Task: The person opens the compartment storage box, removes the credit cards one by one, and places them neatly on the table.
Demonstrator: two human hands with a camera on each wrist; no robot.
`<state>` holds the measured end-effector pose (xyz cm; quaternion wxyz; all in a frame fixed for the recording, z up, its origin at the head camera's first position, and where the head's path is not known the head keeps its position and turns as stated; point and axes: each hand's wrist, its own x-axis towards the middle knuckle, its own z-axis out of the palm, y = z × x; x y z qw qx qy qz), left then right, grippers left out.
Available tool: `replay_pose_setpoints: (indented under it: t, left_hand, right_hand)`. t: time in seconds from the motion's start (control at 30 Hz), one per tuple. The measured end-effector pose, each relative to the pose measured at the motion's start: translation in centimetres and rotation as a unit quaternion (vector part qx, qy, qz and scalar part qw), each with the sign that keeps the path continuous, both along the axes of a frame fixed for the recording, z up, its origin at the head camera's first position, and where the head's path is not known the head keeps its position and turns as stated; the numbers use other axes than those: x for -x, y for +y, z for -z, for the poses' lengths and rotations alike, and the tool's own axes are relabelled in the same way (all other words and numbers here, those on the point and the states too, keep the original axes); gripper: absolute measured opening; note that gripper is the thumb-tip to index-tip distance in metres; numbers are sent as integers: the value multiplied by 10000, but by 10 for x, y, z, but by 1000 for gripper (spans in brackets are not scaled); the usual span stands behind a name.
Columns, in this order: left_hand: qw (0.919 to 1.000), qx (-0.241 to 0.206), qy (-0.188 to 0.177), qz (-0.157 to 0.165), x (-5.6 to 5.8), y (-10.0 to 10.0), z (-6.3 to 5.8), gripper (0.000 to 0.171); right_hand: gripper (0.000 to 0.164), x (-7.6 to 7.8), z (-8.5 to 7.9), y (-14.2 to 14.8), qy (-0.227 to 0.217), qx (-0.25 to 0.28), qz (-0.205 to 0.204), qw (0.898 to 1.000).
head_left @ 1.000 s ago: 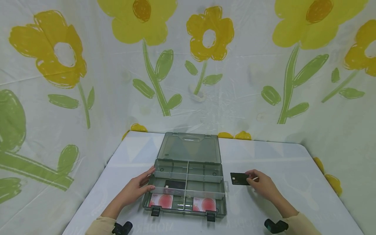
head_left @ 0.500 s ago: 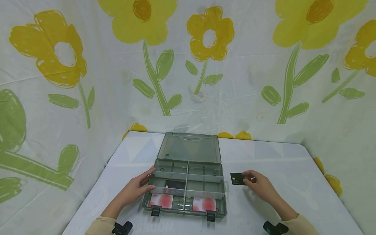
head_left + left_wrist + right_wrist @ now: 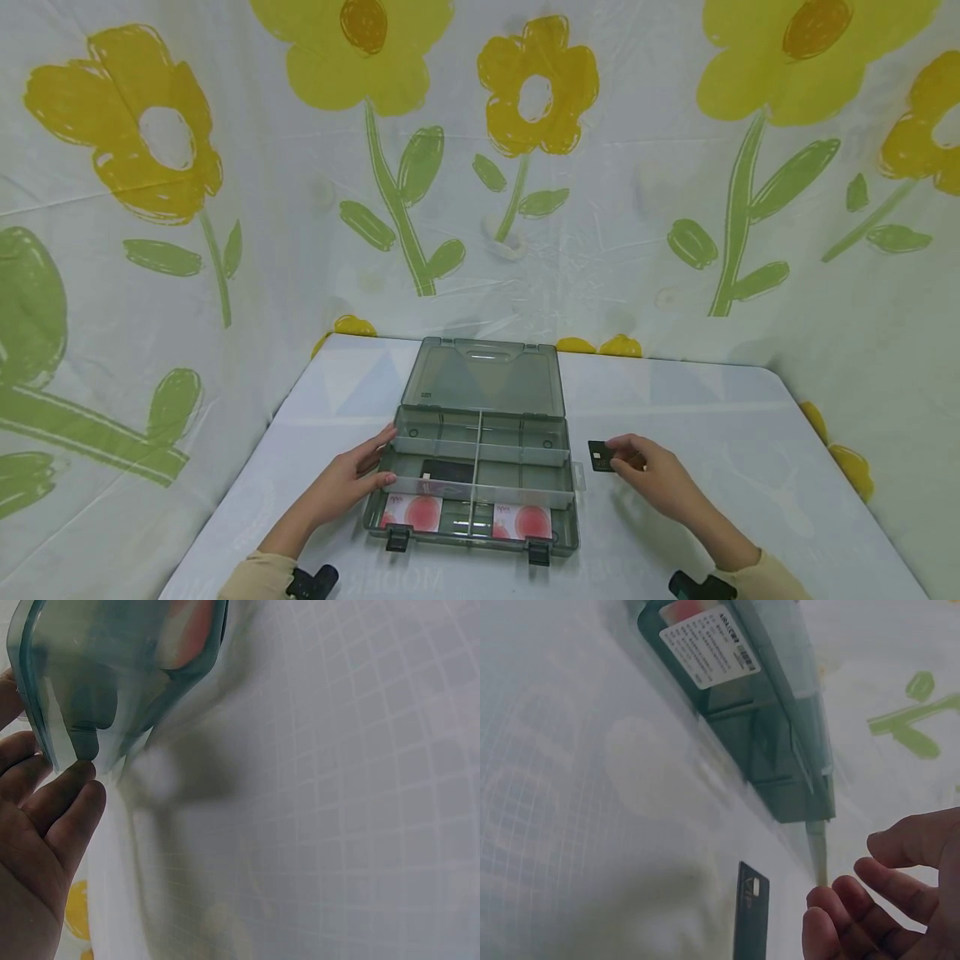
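A smoky green plastic compartment box (image 3: 525,475) rests on the table with its lid raised. My left hand (image 3: 348,479) touches the box's left side with extended fingers (image 3: 79,814). One dark card (image 3: 446,472) lies in the middle-left compartment; pink-and-white cards (image 3: 412,512) lie in both front compartments. To the right of the box, another dark card (image 3: 600,456), marked VIP, lies flat on the table. Over its right part is my right hand (image 3: 652,471), fingers loosely bent. In the right wrist view, this hand appears apart from the VIP card (image 3: 751,915).
The raised box lid (image 3: 483,379) leans back behind the compartments. Two black latches (image 3: 397,540) hang at the front edge. A clear tab (image 3: 578,476) sticks out on the box's right side. The white table (image 3: 697,417) meets a flower-printed curtain (image 3: 585,250) behind.
My right hand has slid leftward over the VIP card, hiding more of it. The card stays in the same spot. The left hand and the box have not moved.
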<state>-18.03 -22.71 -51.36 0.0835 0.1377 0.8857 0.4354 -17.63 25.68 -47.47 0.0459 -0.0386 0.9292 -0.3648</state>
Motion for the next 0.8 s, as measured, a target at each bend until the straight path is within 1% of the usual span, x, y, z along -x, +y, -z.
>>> replay_pose_setpoints:
  t: [0.47,0.6,0.8]
  left_hand:
    - [10000,-18,-23,-18,0,1,0,79]
    - [10000,-20,-16,-27,0,1,0,79]
    - [10000,-5,-14,-50,-1,1,-1,79]
  right_hand:
    - [27,-10,-16,-16,-54,205,-325,9992]
    - [28,-14,-21,-21,7,290,-456,9985]
    - [29,-16,-25,-30,9,255,-587,9979]
